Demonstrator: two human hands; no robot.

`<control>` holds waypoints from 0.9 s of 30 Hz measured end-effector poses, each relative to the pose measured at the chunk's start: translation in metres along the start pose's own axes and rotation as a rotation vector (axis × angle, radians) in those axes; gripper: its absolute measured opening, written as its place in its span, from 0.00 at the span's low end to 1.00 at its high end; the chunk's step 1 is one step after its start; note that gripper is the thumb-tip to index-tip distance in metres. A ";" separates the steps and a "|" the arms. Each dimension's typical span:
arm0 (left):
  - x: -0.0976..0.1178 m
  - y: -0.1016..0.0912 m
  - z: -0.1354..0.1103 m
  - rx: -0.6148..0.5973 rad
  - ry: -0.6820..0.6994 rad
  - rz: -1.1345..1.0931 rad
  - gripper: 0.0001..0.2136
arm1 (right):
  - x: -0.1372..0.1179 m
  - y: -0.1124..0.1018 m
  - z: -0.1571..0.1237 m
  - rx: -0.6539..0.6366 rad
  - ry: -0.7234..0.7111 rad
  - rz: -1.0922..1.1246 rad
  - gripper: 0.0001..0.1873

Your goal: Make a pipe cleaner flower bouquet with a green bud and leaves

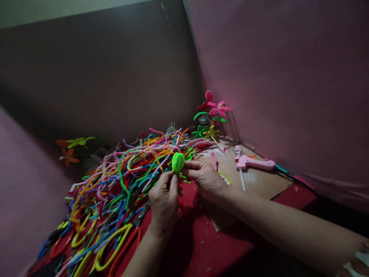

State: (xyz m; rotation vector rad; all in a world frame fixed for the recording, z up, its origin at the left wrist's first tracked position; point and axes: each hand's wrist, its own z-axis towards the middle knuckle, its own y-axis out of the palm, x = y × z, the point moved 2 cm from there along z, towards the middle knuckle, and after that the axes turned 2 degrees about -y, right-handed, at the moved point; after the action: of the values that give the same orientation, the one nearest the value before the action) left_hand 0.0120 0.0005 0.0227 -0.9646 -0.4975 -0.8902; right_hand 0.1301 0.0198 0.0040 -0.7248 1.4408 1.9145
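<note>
A bright green fuzzy piece (178,162), rounded like a bud or petal and apparently made of pipe cleaner, is held up between both hands. My left hand (165,196) pinches its lower end between thumb and fingers. From the right side, my right hand (206,179) grips its edge with the fingertips. Just behind and to the left spreads a big tangled heap of many-coloured pipe cleaners (135,173). Scissors with yellow and red handles (115,242) lie left of my left wrist, partly covered by the strands.
A pink glue gun (255,162) rests on a cardboard sheet (265,184) at right. Pink pipe-cleaner flowers (217,107) stand at the back corner, near a yellow flower (211,132). Orange flowers (69,156) are at far left. A red cloth (201,246) covers the table; walls close in behind.
</note>
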 end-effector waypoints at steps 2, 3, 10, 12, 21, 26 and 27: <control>0.002 0.000 -0.002 0.008 0.034 0.029 0.07 | -0.001 0.002 -0.004 -0.036 -0.013 -0.074 0.10; 0.004 0.000 -0.002 0.014 0.054 0.046 0.06 | -0.001 0.002 -0.006 -0.045 -0.019 -0.101 0.09; 0.005 0.001 -0.004 0.054 0.253 0.197 0.06 | 0.003 0.005 -0.009 -0.055 -0.007 -0.111 0.12; 0.005 0.000 -0.004 0.082 0.323 0.249 0.06 | 0.004 0.005 -0.009 -0.062 0.000 -0.096 0.12; 0.003 0.003 -0.007 0.127 0.575 0.407 0.05 | 0.003 0.003 -0.009 -0.015 0.028 -0.104 0.12; -0.003 0.007 -0.010 0.108 0.606 0.558 0.10 | 0.005 0.000 -0.008 0.000 0.030 -0.120 0.12; -0.003 0.006 -0.010 0.098 0.579 0.585 0.10 | 0.006 -0.001 -0.007 0.000 0.034 -0.125 0.12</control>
State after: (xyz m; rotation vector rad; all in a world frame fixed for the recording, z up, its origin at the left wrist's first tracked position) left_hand 0.0155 -0.0051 0.0123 -0.6613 0.2318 -0.5618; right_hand 0.1273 0.0140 -0.0028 -0.8315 1.3828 1.8148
